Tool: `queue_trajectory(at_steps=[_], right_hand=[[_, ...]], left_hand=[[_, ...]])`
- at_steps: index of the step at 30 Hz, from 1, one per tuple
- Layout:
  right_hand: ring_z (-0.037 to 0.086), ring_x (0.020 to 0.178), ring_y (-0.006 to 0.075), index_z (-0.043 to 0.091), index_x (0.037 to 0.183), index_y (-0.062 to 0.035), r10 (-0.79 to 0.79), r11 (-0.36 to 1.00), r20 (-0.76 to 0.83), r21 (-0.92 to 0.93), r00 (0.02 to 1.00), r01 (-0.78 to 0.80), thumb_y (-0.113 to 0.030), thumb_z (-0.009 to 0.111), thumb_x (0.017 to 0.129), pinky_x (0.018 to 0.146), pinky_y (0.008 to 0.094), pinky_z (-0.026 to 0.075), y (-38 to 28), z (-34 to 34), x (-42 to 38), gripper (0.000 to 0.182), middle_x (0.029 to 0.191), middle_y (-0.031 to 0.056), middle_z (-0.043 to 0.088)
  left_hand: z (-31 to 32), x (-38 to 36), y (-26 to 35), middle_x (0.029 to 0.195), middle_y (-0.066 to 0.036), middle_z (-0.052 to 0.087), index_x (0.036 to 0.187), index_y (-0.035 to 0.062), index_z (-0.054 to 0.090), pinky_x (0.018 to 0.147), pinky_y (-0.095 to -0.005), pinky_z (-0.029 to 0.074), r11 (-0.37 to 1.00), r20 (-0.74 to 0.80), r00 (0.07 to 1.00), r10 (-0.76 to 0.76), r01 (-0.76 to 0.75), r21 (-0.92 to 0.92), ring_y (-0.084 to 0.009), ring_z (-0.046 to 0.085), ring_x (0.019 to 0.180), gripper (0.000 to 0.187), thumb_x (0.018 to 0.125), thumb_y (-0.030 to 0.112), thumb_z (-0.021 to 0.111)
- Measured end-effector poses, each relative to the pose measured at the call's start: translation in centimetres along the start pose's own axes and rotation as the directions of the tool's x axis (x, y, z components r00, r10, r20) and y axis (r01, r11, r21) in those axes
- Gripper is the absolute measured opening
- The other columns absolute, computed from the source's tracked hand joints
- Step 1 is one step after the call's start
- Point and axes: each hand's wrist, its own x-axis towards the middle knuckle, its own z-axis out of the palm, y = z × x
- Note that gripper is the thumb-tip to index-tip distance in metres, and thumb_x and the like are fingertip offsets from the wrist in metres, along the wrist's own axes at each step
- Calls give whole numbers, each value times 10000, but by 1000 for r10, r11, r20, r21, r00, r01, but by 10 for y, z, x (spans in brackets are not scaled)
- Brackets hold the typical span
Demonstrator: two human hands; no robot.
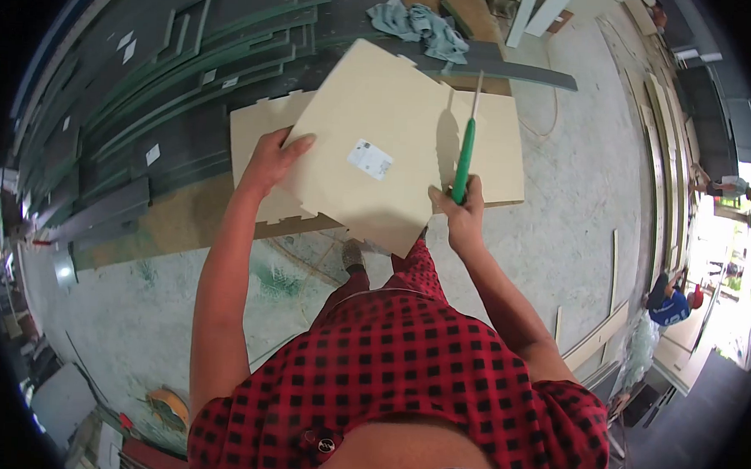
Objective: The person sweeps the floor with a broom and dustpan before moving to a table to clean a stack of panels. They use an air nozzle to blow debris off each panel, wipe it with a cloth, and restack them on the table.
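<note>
A beige board [347, 107] with notched edges and a white label [370, 159] is tilted up in front of me. My left hand [276, 159] is closed on its left edge, thumb on the face. In my right hand [462, 211] is a slim green-handled tool [465, 155] with a thin, narrow shaft pointing away from me. The right thumb lies right at the board's right edge. Under the held board, another beige board [501, 148] lies on the stack, partly covered.
Dark panels [259, 28] are piled at the far left. A grey cloth [426, 31] lies beyond the boards, near a dark strip [533, 76]. Long planks [668, 163] run along the right side. A person in a blue shirt [672, 308] is at the far right, with another person [729, 188] beyond.
</note>
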Motion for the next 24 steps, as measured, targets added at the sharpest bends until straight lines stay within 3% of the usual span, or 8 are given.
queue_trajectory(at_steps=[4, 10, 15, 18, 20, 23, 24], right_hand=[[381, 702, 71, 446, 861, -76, -7, 1000, -77, -6, 997, 6, -36, 706, 735, 616, 216, 353, 21, -43, -21, 292, 772, -32, 403], [387, 715, 82, 444, 856, -76, 28, 1000, -187, 3, 982, -28, -39, 688, 754, 638, 225, 362, 60, -86, -27, 267, 778, -29, 404], [408, 715, 97, 451, 845, -65, 69, 997, -204, -17, 977, -74, -71, 690, 765, 642, 241, 376, 60, -98, -21, 252, 773, -16, 421], [404, 704, 88, 452, 856, -67, 146, 988, -177, 69, 973, -136, -64, 684, 767, 627, 233, 372, 61, -101, -16, 249, 766, -20, 419], [401, 691, 73, 453, 869, -69, 226, 955, -103, 219, 969, -200, -53, 671, 771, 607, 221, 365, 66, -102, -13, 240, 766, -28, 419], [396, 679, 61, 453, 880, -70, 239, 952, -84, 217, 967, -216, -38, 655, 772, 596, 210, 360, 68, -103, -5, 232, 764, -34, 420], [396, 679, 61, 453, 880, -70, 243, 951, -84, 215, 966, -221, -38, 655, 772, 596, 210, 360, 68, -102, -3, 232, 764, -34, 420]], left_hand=[[52, 54, 33, 839, -76, 662, 1046, -4, 639, 684, -280, 472, 979, 279, 960, -30, -28, 203, -116, 597, 723, 432, 798, 348, 678], [131, 124, 35, 823, -83, 664, 1008, -8, 654, 669, -287, 475, 946, 451, 886, -107, -48, 320, -135, 605, 694, 467, 763, 386, 712], [164, 156, 42, 825, -98, 662, 1001, -12, 654, 687, -292, 470, 918, 520, 845, -126, -99, 384, -144, 607, 717, 516, 740, 427, 722], [175, 177, 41, 838, -93, 662, 1034, 0, 647, 700, -288, 468, 857, 537, 832, -142, -168, 487, -133, 598, 734, 497, 757, 407, 714], [180, 189, 40, 855, -81, 665, 1068, 14, 642, 710, -279, 468, 816, 537, 827, -163, -193, 545, -116, 587, 742, 467, 777, 374, 707], [187, 199, 41, 878, -122, 649, 1091, 39, 639, 749, -311, 464, 740, 533, 838, -116, -285, 609, -178, 598, 797, 492, 770, 408, 699], [190, 201, 40, 913, -141, 622, 1100, 48, 636, 780, -328, 456, 688, 529, 848, -33, -364, 627, -221, 588, 844, 506, 768, 426, 691]])
